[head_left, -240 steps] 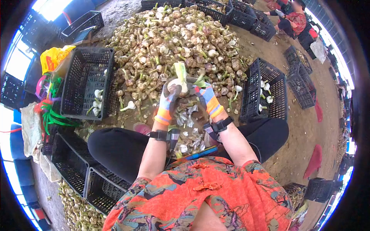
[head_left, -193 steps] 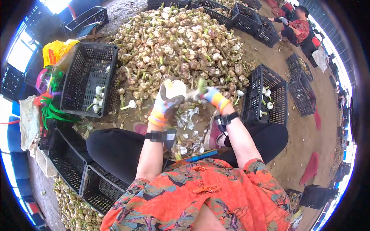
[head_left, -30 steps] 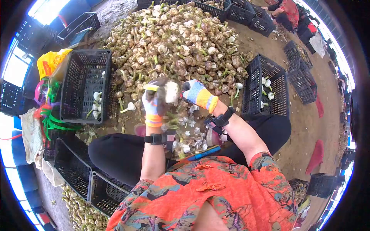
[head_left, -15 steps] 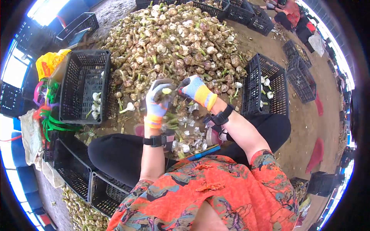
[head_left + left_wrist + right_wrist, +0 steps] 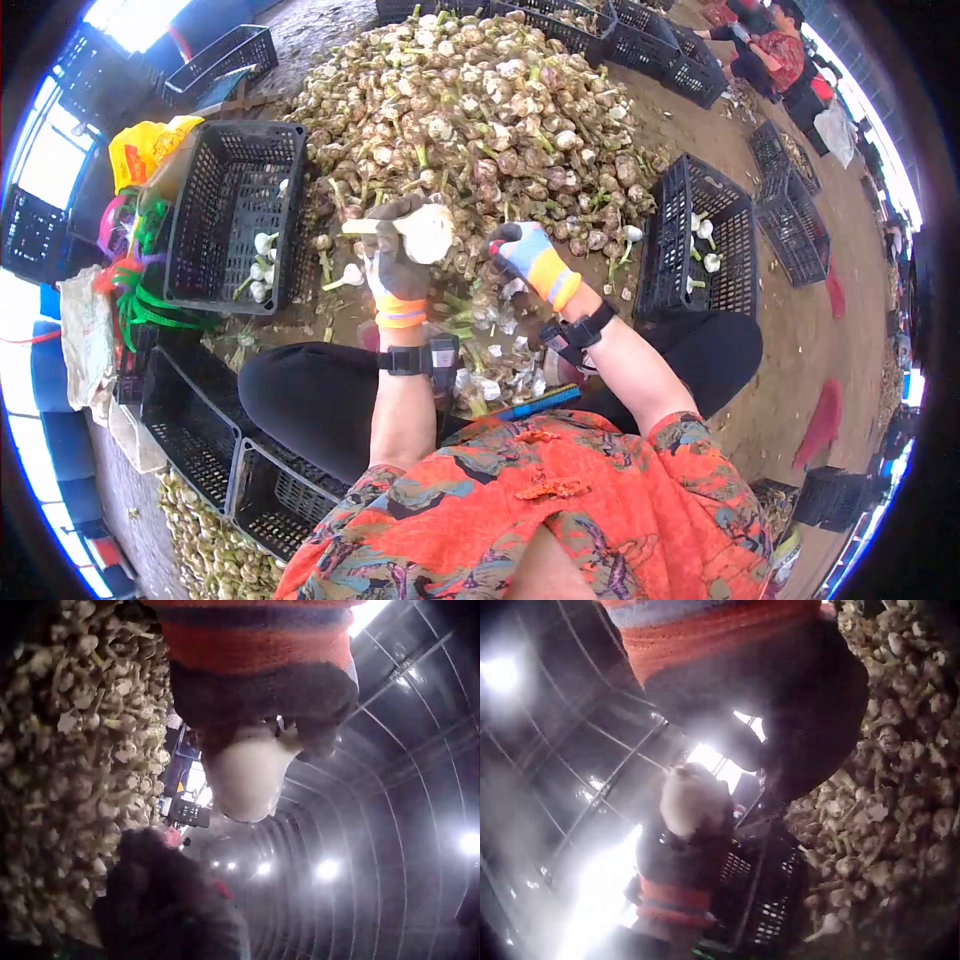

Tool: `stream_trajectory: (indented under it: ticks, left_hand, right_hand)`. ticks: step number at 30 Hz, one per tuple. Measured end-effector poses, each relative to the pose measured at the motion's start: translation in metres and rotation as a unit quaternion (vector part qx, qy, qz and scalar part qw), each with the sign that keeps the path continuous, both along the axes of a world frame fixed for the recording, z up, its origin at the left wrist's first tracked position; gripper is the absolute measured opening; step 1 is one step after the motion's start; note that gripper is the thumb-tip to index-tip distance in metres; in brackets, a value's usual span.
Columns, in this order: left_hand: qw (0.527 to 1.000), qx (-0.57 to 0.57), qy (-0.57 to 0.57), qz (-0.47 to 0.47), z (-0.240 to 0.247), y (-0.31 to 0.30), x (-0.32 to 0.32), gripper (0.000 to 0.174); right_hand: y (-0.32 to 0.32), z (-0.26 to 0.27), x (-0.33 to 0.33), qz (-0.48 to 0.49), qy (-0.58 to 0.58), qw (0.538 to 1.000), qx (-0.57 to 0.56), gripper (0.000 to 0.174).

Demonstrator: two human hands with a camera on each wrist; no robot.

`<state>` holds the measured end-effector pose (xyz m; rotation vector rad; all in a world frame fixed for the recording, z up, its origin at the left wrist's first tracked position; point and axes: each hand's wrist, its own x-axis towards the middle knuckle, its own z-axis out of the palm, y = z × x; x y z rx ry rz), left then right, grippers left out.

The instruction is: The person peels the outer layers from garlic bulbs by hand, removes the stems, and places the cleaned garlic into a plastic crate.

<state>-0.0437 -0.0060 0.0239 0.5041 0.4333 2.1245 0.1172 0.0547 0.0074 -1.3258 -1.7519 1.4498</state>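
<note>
A peeled white garlic bulb [image 5: 428, 234] is gripped by the gloved left hand [image 5: 396, 272], its cut stem pointing left past the fingers. The left wrist view shows the pale bulb [image 5: 251, 776] below the dark glove fingers [image 5: 225, 712]. Apart from the bulb, to its right, is the gloved right hand [image 5: 537, 264], its fingers curled, with a small red spot at the fingertips. In the right wrist view the right hand [image 5: 765, 697] has thumb and finger bent round a gap; whether it holds something small cannot be told. Across from it is the bulb [image 5: 694, 802].
A large heap of unpeeled garlic [image 5: 470, 120] lies ahead. Black crates with a few white bulbs stand at left [image 5: 235, 215] and right [image 5: 735, 240]. Skins and stems [image 5: 490, 375] litter the ground between the legs, beside a blue strip [image 5: 535, 402]. Another person [image 5: 780, 55] sits far right.
The left hand has turned, so the bulb and its stem show whole where they were mostly hidden half a second ago. The right hand has moved away to the right of it.
</note>
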Motion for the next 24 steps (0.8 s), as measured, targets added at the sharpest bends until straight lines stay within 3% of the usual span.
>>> stream_trajectory:
  ticks: [1, 2, 3, 5, 6, 9, 10, 11, 12, 13, 15, 17, 18, 19, 20, 23, 24]
  left_hand:
    - [0.995, -0.031, 0.09, 0.009, 0.002, -0.003, 0.0, 0.029]
    - [0.981, -0.065, 0.18, 0.015, 0.004, -0.007, 0.001, 0.026]
    - [0.97, -0.089, 0.227, 0.012, 0.007, -0.008, 0.002, 0.019]
    - [0.918, -0.014, 0.394, 0.051, -0.005, 0.0, -0.003, 0.015]
    - [0.885, 0.092, 0.452, 0.064, -0.007, 0.007, -0.006, 0.014]
    - [0.806, 0.016, 0.589, 0.047, 0.025, -0.003, 0.007, 0.017]
    - [0.753, 0.01, 0.655, 0.061, 0.032, -0.005, 0.009, 0.021]
    - [0.753, 0.008, 0.655, 0.06, 0.031, -0.006, 0.01, 0.021]
    - [0.74, 0.016, 0.67, 0.063, 0.029, -0.005, 0.012, 0.022]
    - [0.726, 0.025, 0.684, 0.068, 0.028, -0.003, 0.013, 0.024]
    - [0.736, 0.006, 0.675, 0.06, 0.02, -0.002, 0.013, 0.022]
    - [0.835, -0.001, 0.545, 0.082, 0.011, -0.001, 0.012, 0.022]
    - [0.905, -0.018, 0.423, 0.049, 0.0, -0.003, 0.011, 0.019]
    - [0.934, -0.099, 0.341, 0.03, -0.014, -0.001, 0.012, 0.021]
    - [0.948, -0.108, 0.3, 0.027, -0.027, 0.001, 0.012, 0.023]
    - [0.963, -0.106, 0.248, 0.022, -0.029, 0.003, 0.017, 0.023]
    - [0.967, -0.096, 0.235, 0.02, -0.028, 0.003, 0.019, 0.02]
  right_hand:
    - [-0.005, 0.015, 0.002, -0.04, 0.096, 0.992, -0.074, 0.018]
    - [-0.007, 0.043, 0.004, 0.01, 0.084, 0.993, -0.079, 0.019]
    - [-0.003, 0.043, 0.001, -0.009, 0.164, 0.976, -0.143, 0.021]
    - [0.005, 0.058, -0.003, 0.011, 0.101, 0.982, -0.157, 0.019]
    - [0.009, 0.059, -0.003, 0.007, 0.101, 0.983, -0.154, 0.019]
    - [0.026, 0.049, -0.003, 0.052, 0.015, 0.99, -0.128, 0.018]
    - [0.034, 0.037, -0.002, 0.142, -0.016, 0.988, -0.058, 0.019]
    - [0.038, 0.022, -0.001, 0.228, -0.044, 0.973, 0.009, 0.019]
    - [0.038, 0.019, -0.005, 0.213, -0.119, 0.969, 0.037, 0.023]
    - [0.035, 0.015, -0.006, 0.211, -0.119, 0.97, 0.038, 0.023]
    - [0.026, 0.01, -0.007, 0.077, -0.033, 0.994, -0.073, 0.019]
    - [0.023, 0.012, -0.005, 0.113, -0.065, 0.991, -0.018, 0.013]
    - [0.014, 0.027, -0.004, 0.076, -0.008, 0.99, -0.119, 0.012]
    - [0.008, 0.036, -0.004, 0.039, 0.048, 0.974, -0.219, 0.012]
    - [0.007, 0.034, -0.001, 0.102, 0.034, 0.986, -0.126, 0.012]
    - [0.008, 0.02, -0.001, 0.039, 0.093, 0.981, -0.168, 0.011]
    - [0.006, 0.03, 0.001, 0.071, 0.004, 0.983, -0.166, 0.013]
